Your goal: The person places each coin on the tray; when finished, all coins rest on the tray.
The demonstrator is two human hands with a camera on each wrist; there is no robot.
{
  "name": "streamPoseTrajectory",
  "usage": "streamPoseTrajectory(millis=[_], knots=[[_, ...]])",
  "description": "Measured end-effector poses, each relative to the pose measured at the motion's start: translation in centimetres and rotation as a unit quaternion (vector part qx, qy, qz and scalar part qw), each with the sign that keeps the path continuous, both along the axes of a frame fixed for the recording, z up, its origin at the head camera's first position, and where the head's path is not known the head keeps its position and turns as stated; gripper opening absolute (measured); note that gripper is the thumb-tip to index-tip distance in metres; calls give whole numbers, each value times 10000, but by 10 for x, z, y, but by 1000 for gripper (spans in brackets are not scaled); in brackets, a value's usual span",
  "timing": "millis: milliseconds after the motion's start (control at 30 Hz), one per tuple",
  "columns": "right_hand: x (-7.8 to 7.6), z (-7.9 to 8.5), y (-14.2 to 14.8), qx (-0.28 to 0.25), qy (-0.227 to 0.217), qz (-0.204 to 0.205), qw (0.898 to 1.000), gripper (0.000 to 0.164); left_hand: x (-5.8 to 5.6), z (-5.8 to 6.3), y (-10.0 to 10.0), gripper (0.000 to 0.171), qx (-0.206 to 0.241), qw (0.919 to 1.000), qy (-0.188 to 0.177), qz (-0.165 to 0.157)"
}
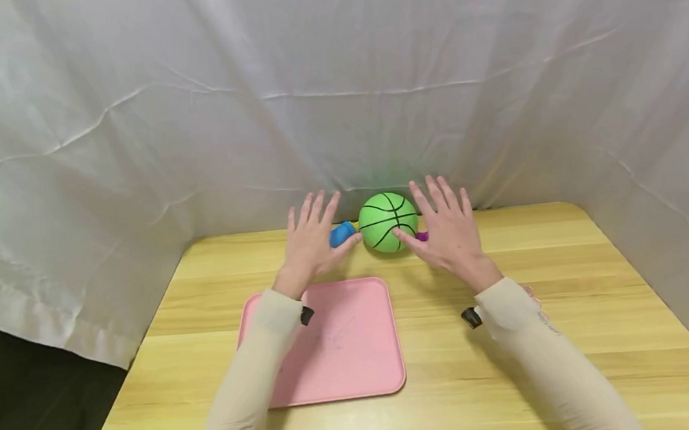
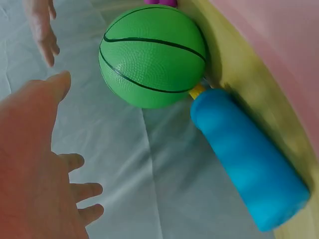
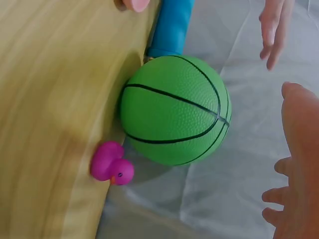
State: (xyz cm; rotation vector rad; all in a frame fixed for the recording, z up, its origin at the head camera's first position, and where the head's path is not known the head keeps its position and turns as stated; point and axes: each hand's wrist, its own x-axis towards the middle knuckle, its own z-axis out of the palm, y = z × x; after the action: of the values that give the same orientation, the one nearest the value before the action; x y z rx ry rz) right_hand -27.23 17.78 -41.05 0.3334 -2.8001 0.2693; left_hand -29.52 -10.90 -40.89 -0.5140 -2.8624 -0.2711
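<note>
A small green basketball (image 1: 388,222) with black lines sits at the table's far edge, between my two hands. My left hand (image 1: 311,245) hovers with fingers spread, holding nothing, and partly covers a blue bottle (image 1: 343,233) lying on its side. In the left wrist view the bottle (image 2: 249,157) lies close beside the ball (image 2: 152,59). Fingers straight and apart, my right hand (image 1: 452,238) is raised on the ball's other side. It hides most of a purple toy duck (image 1: 422,236), which shows whole in the right wrist view (image 3: 112,163). Both wrist views show the hands apart from the ball.
A pink tray (image 1: 350,351) lies on the wooden table (image 1: 459,396), partly under my left forearm. A small pinkish thing (image 1: 531,292) shows behind my right sleeve, mostly hidden. Grey curtains (image 1: 337,127) hang behind the table and along its sides.
</note>
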Motion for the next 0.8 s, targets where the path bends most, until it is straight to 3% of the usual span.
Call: streamPoseTrajectory(millis=[367,600,800], knots=[[29,-25,34,-541,-213,-300,9979,92,16,-18,-37,87,238,9984,-442,268],[46,-32,68,-700,-363,-294,9965,67,28,-36,-74,83,240,9948,-852,497],[54,-33,92,-837,-391,-92,9957,53,41,-42,-110,79,135,9907,-1138,734]])
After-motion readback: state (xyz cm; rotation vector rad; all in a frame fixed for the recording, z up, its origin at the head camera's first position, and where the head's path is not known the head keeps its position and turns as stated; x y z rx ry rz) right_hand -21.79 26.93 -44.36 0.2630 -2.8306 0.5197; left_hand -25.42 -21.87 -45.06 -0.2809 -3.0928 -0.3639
